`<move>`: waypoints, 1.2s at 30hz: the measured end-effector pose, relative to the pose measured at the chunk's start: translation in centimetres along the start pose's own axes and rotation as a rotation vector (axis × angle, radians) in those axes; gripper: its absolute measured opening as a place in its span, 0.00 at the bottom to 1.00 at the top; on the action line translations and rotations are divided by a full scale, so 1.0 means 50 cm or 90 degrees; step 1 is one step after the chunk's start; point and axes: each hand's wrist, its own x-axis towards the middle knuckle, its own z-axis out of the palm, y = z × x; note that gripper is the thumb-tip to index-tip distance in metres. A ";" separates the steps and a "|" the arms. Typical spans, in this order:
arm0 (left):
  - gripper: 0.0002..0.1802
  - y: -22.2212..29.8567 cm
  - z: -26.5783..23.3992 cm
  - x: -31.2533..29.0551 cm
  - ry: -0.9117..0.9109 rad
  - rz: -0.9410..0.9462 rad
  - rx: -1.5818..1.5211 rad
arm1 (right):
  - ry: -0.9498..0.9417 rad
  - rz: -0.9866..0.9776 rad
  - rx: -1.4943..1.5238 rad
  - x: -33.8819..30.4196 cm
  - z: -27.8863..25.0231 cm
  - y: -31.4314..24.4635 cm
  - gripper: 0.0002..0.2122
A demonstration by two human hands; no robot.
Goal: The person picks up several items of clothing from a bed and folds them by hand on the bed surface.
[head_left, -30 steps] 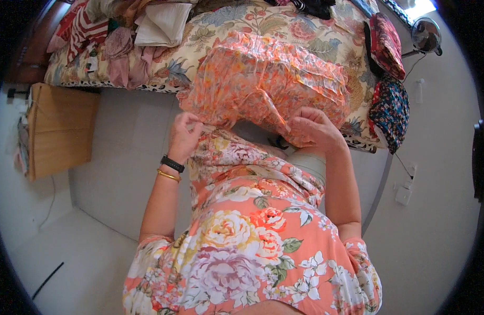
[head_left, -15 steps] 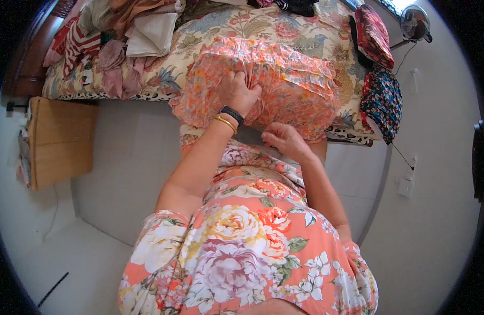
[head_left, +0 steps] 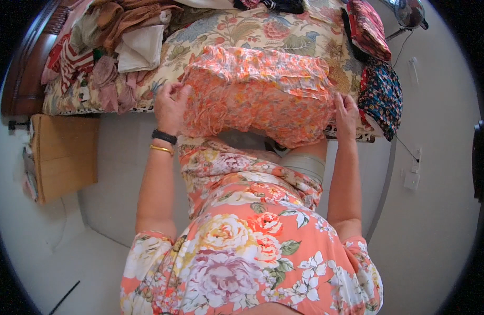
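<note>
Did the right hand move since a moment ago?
Yes. The right hand slid out to the right end of the orange floral cloth, toward the dark patterned fabric hanging off the bed.

Coral floral dress (head_left: 252,252), black wristband (head_left: 163,137), gold bangle (head_left: 161,150)

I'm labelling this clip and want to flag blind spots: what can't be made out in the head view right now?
- Left hand: fingertips tucked into the orange floral garment.
- Right hand: palm side pressed against the garment's edge, hidden.
- Bedspread under the garment: covered by it.
- Pile of clothes: cut off by the top rim.
- Dark object top right: bent and cropped at the rim, kind unclear.
</note>
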 end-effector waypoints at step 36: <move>0.21 -0.009 0.053 0.139 -0.250 -0.144 -0.193 | -0.185 0.061 0.338 0.090 0.075 -0.148 0.14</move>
